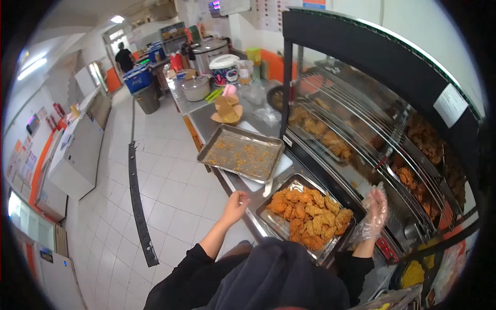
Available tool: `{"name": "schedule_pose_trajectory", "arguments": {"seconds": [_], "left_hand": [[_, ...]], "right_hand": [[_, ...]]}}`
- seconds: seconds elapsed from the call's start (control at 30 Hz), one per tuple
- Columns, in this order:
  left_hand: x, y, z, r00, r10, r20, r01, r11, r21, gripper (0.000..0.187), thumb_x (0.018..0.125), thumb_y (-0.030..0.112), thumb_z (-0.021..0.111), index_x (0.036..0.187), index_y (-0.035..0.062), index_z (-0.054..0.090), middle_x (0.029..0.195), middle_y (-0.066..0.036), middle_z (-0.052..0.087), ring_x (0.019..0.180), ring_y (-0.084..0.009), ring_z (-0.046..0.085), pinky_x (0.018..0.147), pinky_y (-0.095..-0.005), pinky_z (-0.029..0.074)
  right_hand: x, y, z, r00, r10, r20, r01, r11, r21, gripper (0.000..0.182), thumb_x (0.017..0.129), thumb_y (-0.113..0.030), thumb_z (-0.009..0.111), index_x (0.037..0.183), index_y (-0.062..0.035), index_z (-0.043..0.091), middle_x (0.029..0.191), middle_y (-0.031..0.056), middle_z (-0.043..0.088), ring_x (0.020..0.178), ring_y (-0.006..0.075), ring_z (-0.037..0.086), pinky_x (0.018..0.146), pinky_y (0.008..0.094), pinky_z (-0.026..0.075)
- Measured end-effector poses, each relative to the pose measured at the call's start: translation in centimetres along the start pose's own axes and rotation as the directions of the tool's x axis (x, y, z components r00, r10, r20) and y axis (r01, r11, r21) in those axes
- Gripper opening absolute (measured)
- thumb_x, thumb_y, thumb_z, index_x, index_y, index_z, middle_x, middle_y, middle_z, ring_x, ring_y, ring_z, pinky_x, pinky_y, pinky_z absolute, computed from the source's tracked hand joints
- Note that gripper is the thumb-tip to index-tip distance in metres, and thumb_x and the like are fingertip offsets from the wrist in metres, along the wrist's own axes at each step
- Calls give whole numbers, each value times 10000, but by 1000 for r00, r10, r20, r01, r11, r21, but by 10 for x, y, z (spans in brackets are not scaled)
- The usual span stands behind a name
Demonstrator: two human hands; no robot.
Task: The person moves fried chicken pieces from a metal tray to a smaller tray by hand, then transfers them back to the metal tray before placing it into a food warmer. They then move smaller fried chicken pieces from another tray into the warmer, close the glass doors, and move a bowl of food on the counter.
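Several pieces of fried chicken are heaped in a metal tray on the counter in front of me. My left hand is bare and hovers just left of that tray, fingers loosely bent and nothing in them. On the other side, my right hand wears a clear plastic glove. It is raised beside the display warmer's opening, fingers extended, holding nothing that I can see. A second metal tray, with only crumbs on it, rests farther along the counter on a white board.
The glass display warmer holds more chicken on racks at right. Beyond the crumb tray stand paper food boxes, a lidded pot and a rice cooker. A black strip runs along the tiled floor. A person stands far back.
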State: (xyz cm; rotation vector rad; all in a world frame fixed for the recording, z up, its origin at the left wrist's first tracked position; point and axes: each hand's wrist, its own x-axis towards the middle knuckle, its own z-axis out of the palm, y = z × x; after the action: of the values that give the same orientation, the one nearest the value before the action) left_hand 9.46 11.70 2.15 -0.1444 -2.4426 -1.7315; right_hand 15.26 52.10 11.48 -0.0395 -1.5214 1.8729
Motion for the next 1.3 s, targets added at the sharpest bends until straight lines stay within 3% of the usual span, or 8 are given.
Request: {"name": "schedule_pose_trajectory", "arguments": {"seconds": [0.23, 0.37, 0.43, 0.57, 0.67, 0.9, 1.07, 1.3], "left_hand": [[11, -41, 10, 962, -69, 264, -24, 942, 336, 416, 819, 303, 550, 1023, -58, 521, 934, -211, 546, 854, -298, 552, 738, -353, 445], [41, -47, 23, 911, -74, 407, -116, 898, 424, 482, 853, 366, 461, 1013, -85, 522, 1024, -267, 522, 955, -375, 506, 835, -397, 399], [55, -51, 30, 878, -80, 473, -153, 888, 434, 450, 867, 328, 423, 1009, -85, 534, 1007, -288, 534, 977, -405, 491, 857, -426, 375], [61, -58, 44, 790, -209, 577, -94, 888, 450, 432, 876, 322, 393, 974, -68, 553, 937, -280, 568, 930, -408, 527, 814, -425, 399], [57, -57, 50, 833, -75, 548, -176, 904, 391, 418, 875, 325, 405, 925, -63, 553, 924, -281, 568, 928, -396, 535, 798, -418, 407], [68, -139, 80, 907, 37, 420, -108, 983, 147, 410, 906, 294, 364, 850, -70, 544, 801, -255, 575, 747, -399, 531, 704, -411, 406], [44, -104, 58, 893, 118, 434, -102, 993, -62, 366, 891, 264, 466, 712, -54, 494, 611, -89, 518, 607, -138, 429, 563, -324, 383], [5, -81, 43, 899, 57, 434, -26, 997, -76, 386, 874, 269, 502, 623, -10, 412, 531, -64, 433, 539, -132, 345, 494, -311, 346]], "right_hand": [[-141, 19, -74, 986, 166, -33, -163, 879, -448, 230, 810, -70, 557, 1033, -11, 563, 974, 64, 589, 909, 135, 544, 808, 260, 417], [-205, -15, -57, 945, 294, -142, -222, 261, -939, 273, 773, -158, 581, 1020, -40, 583, 998, 123, 607, 940, 213, 573, 818, 293, 427], [-216, -28, -33, 763, 534, -366, -575, 301, -760, 322, 736, -202, 599, 1017, -48, 587, 1025, 146, 598, 969, 267, 567, 827, 325, 424], [-213, -27, 8, 748, 466, -473, -592, 146, -792, 385, 736, -250, 575, 1057, -39, 567, 1000, 192, 588, 957, 326, 557, 823, 350, 420], [-223, 18, -14, 816, 128, -563, -568, 355, -742, 389, 749, -297, 542, 1038, -38, 573, 972, 235, 570, 938, 374, 537, 805, 382, 418], [-199, 47, -30, 755, 361, -547, -652, 499, -570, 430, 773, -265, 559, 1087, 25, 512, 887, 200, 591, 808, 295, 572, 715, 370, 430], [-208, 53, -37, 731, 486, -480, -669, 648, -363, 367, 793, -217, 565, 1052, 38, 518, 779, 106, 583, 661, 183, 547, 608, 301, 441], [-275, 62, -53, 726, 336, -600, -656, 598, -460, 465, 808, -334, 584, 1115, 3, 491, 903, 137, 581, 765, 184, 570, 647, 331, 479]]}}
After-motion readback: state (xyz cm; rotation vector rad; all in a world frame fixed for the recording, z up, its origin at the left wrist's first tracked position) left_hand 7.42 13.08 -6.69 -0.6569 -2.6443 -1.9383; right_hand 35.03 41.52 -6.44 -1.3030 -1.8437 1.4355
